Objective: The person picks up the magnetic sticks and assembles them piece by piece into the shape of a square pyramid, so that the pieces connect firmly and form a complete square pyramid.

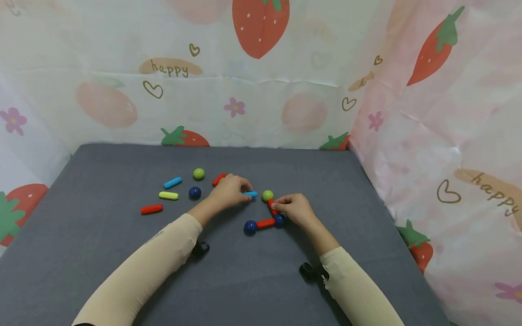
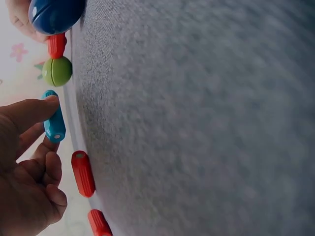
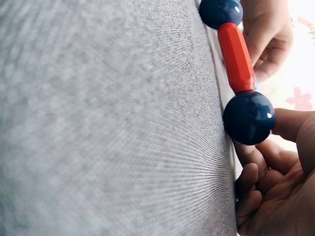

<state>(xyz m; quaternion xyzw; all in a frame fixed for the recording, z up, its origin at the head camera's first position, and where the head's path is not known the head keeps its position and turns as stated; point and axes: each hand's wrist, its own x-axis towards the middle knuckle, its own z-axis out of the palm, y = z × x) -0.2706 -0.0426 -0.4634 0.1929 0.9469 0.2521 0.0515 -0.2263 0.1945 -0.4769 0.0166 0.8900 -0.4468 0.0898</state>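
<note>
My left hand (image 1: 229, 191) pinches a light blue rod (image 2: 55, 124) between thumb and fingers, its tip a short gap from a green ball (image 1: 267, 195). That ball sits at the end of a red rod (image 1: 271, 203), which my right hand (image 1: 301, 210) pinches. At the rod's near end is a dark blue ball (image 3: 249, 118). From it a second red rod (image 3: 236, 56) runs left to another dark blue ball (image 1: 250, 227), forming a bent chain on the table. The right fingertips are partly hidden behind the ball in the right wrist view.
Left of my left hand lie a loose red rod (image 1: 152, 209), a yellow-green rod (image 1: 168, 195), a light blue rod (image 1: 172, 183), a green ball (image 1: 199, 174) and a dark blue ball (image 1: 195, 193). Another red rod (image 1: 219, 179) is partly behind that hand. A grey cloth (image 1: 244, 280) covers the table.
</note>
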